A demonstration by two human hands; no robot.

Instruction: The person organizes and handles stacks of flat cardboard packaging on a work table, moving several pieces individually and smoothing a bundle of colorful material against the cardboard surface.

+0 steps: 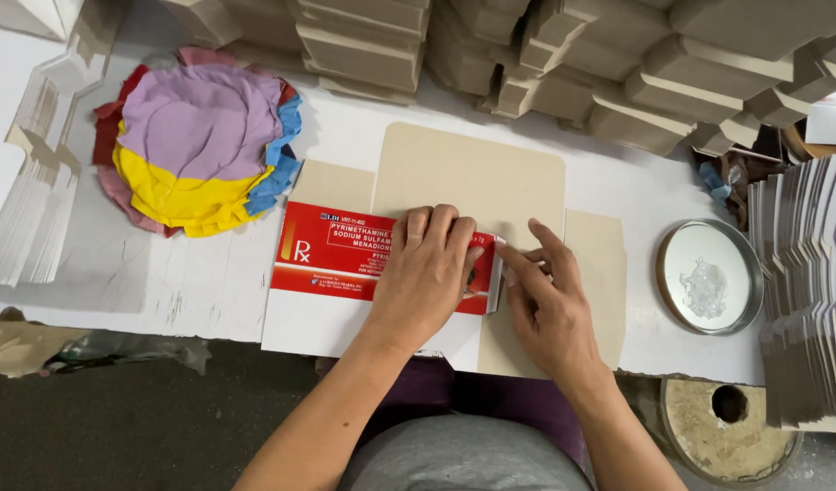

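- Left hand (427, 273) flat on the red printed carton (345, 259), middle of the frame, palm down and fingers spread over its right half — pressing, not clenched around anything.
- Right hand (545, 305) just right of it, fingertips pinching the carton's right end flap near the white edge; thumb and index touching the flap, rest of the fingers loose.
- Carton itself lying flat, red face up with a white panel below, on top of a tan cardboard sheet (477, 177) with rounded upper corners, mid-frame on the white table (209, 291).
- Heap of cloth rags (195, 145) in the upper left — lilac on top, yellow under it, bits of blue and red at the edges. Well apart from both hands.
- Stacks of folded tan cartons (564, 64) along the whole top edge, leaning on each other.
- Fanned pile of flat white blanks (36, 191) at the far left, another fanned pile of grey-white blanks (805, 291) at the far right.
- Round metal tin (709, 275) at the right, near the right hand but not touching, with something whitish and clear inside — can't tell what exactly.
- Round disc with a hole (727, 427) lower right, below the table edge.
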